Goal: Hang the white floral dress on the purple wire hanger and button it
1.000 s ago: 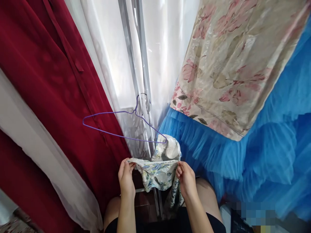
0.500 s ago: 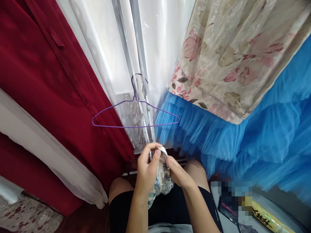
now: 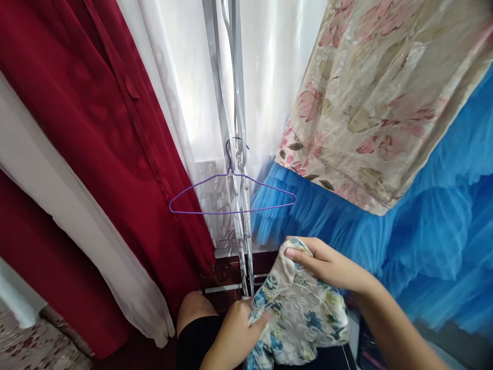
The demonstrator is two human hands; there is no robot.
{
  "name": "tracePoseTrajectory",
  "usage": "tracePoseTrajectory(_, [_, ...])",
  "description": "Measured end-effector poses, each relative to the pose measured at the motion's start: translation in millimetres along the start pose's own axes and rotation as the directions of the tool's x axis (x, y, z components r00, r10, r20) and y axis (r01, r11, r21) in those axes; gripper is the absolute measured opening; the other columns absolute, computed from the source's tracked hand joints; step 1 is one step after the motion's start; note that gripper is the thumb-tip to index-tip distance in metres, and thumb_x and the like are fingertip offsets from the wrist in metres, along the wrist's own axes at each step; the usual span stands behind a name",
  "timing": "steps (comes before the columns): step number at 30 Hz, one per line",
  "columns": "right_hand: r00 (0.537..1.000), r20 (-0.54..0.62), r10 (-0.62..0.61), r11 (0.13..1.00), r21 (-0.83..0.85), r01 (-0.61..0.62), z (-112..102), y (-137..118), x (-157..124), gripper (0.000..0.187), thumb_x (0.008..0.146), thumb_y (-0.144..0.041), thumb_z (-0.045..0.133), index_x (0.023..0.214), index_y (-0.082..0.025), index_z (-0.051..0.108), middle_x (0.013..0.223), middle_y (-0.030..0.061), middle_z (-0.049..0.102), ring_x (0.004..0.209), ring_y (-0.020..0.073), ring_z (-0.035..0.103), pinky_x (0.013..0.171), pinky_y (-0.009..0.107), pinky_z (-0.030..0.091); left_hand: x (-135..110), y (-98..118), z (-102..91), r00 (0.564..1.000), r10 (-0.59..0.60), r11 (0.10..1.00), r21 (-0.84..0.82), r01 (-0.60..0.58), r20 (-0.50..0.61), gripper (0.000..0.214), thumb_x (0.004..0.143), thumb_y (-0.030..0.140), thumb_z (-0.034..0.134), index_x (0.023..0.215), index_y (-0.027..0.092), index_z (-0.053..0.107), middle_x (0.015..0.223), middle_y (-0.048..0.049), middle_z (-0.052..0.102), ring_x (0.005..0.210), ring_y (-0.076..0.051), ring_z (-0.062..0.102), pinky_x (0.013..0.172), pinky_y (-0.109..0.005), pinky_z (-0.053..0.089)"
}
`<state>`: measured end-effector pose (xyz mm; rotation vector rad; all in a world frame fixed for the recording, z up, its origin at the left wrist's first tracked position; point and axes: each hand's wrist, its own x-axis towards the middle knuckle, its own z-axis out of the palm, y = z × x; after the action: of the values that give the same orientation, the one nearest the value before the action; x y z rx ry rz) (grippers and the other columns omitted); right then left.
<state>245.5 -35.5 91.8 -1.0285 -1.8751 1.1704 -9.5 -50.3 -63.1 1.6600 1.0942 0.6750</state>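
A small floral cloth (image 3: 298,313), white with blue and green flowers, lies folded over my lap. My left hand (image 3: 234,336) grips its lower left edge with the thumb on top. My right hand (image 3: 327,264) pinches the cloth's upper edge, fingers curled over it. Just above the hands, an empty purple wire hanger (image 3: 233,198) hangs from a grey metal frame (image 3: 231,128).
A dark red garment (image 3: 88,149) with a white one (image 3: 77,226) hangs at the left. Sheer white curtain (image 3: 181,92) covers the window behind. At the right hang a beige flowered fabric (image 3: 370,97) and a blue tulle skirt (image 3: 431,241). My bare knee (image 3: 192,308) shows below.
The cloth was stretched between both hands, then bunched up in front of me, and now lies folded on my lap with my hands apart on two of its edges. The view shifted slightly.
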Motion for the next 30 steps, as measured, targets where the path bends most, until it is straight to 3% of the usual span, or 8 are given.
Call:
tracePoseTrajectory(3, [0.957, 0.248, 0.151, 0.981, -0.159, -0.113, -19.6, 6.4, 0.4, 0.030, 0.083, -0.041, 0.078, 0.098, -0.017, 0.067, 0.089, 0.0009, 0.068, 0.079, 0.0167, 0.058, 0.070, 0.025, 0.047, 0.0, -6.5, -31.7, 0.982, 0.146, 0.971, 0.207, -0.120, -0.118, 0.003, 0.082, 0.017, 0.060, 0.082, 0.021, 0.059, 0.088, -0.0032, 0.062, 0.083, -0.021, 0.059, 0.078, -0.029, 0.046])
tracePoseTrajectory(6, [0.894, 0.352, 0.277, 0.942, -0.284, -0.180, -48.8, 16.7, 2.1, 0.028, 0.073, -0.036, 0.084, 0.084, -0.013, 0.072, 0.075, 0.0001, 0.068, 0.069, 0.0159, 0.059, 0.060, 0.023, 0.044, 0.3, 5.2, -55.5, 0.950, 0.280, 0.933, 0.273, -0.235, -0.141, 0.011, 0.084, 0.015, 0.057, 0.077, 0.020, 0.051, 0.095, -0.0037, 0.057, 0.085, -0.018, 0.057, 0.077, -0.027, 0.042])
tracePoseTrajectory(9, [0.939, 0.209, 0.272, 0.931, -0.304, -0.202, -93.9, 23.6, 13.5, 0.025, 0.076, -0.035, 0.078, 0.073, -0.012, 0.071, 0.068, 0.0014, 0.066, 0.065, 0.0165, 0.059, 0.061, 0.025, 0.045, 1.3, 32.0, -58.6, 0.954, 0.281, 0.930, 0.274, -0.244, -0.104, 0.021, 0.086, 0.022, 0.065, 0.075, 0.019, 0.048, 0.089, -0.0020, 0.054, 0.081, -0.016, 0.054, 0.072, -0.026, 0.038])
tracePoseTrajectory(15, [0.961, -0.235, 0.147, 0.984, 0.137, -0.117, -160.1, 42.2, 87.6, 0.018, 0.056, -0.023, 0.072, 0.073, -0.016, 0.071, 0.064, 0.0016, 0.067, 0.061, 0.0182, 0.060, 0.059, 0.027, 0.048, 10.1, 97.3, -36.9, 0.975, 0.203, 0.979, -0.029, -0.202, 0.086, 0.028, 0.091, 0.040, 0.067, 0.080, 0.018, 0.052, 0.074, 0.0026, 0.047, 0.073, -0.013, 0.045, 0.066, -0.023, 0.035])
tracePoseTrajectory(20, [0.978, -0.084, 0.190, 0.936, 0.317, -0.154, -140.6, 43.9, 164.3, 0.020, 0.062, -0.031, 0.062, 0.075, -0.018, 0.068, 0.072, 0.0090, 0.074, 0.065, 0.0238, 0.068, 0.064, 0.033, 0.056, 25.6, 117.2, -36.7, 0.948, 0.317, 0.926, -0.215, -0.310, -0.004, 0.025, 0.095, 0.041, 0.061, 0.088, 0.018, 0.054, 0.081, 0.0012, 0.051, 0.077, -0.013, 0.047, 0.071, -0.023, 0.039])
tracePoseTrajectory(24, [0.962, 0.027, 0.272, 0.901, 0.343, -0.265, -116.7, 29.5, 188.3, 0.013, 0.068, -0.024, 0.071, 0.078, -0.019, 0.064, 0.069, 0.0059, 0.073, 0.064, 0.0210, 0.070, 0.066, 0.029, 0.059, 26.8, 108.5, -72.7, 0.927, 0.310, 0.906, -0.229, -0.355, -0.210, 0.020, 0.097, 0.037, 0.054, 0.090, 0.019, 0.054, 0.077, 0.0018, 0.050, 0.070, -0.012, 0.046, 0.063, -0.022, 0.038])
tracePoseTrajectory(27, [0.972, 0.040, 0.232, 0.908, 0.349, -0.231, -110.5, 24.7, 184.9, 0.020, 0.071, -0.022, 0.080, 0.084, -0.017, 0.067, 0.074, 0.0044, 0.075, 0.064, 0.0185, 0.071, 0.064, 0.026, 0.059, 21.6, 97.7, -116.0, 0.867, 0.349, 0.921, -0.041, -0.388, -0.354, 0.013, 0.093, 0.026, 0.050, 0.081, 0.019, 0.053, 0.073, 0.0022, 0.048, 0.065, -0.013, 0.044, 0.059, -0.023, 0.036])
tracePoseTrajectory(30, [0.977, 0.068, 0.204, 0.916, 0.340, -0.215, -112.6, 22.9, 176.1, 0.028, 0.073, -0.030, 0.085, 0.092, -0.013, 0.072, 0.084, 0.0078, 0.078, 0.072, 0.0203, 0.074, 0.069, 0.029, 0.061, 23.6, 80.1, -163.5, 0.838, 0.422, 0.889, 0.337, -0.309, -0.346, 0.014, 0.086, 0.017, 0.046, 0.075, 0.020, 0.055, 0.076, -0.0007, 0.054, 0.072, -0.017, 0.051, 0.067, -0.027, 0.040])
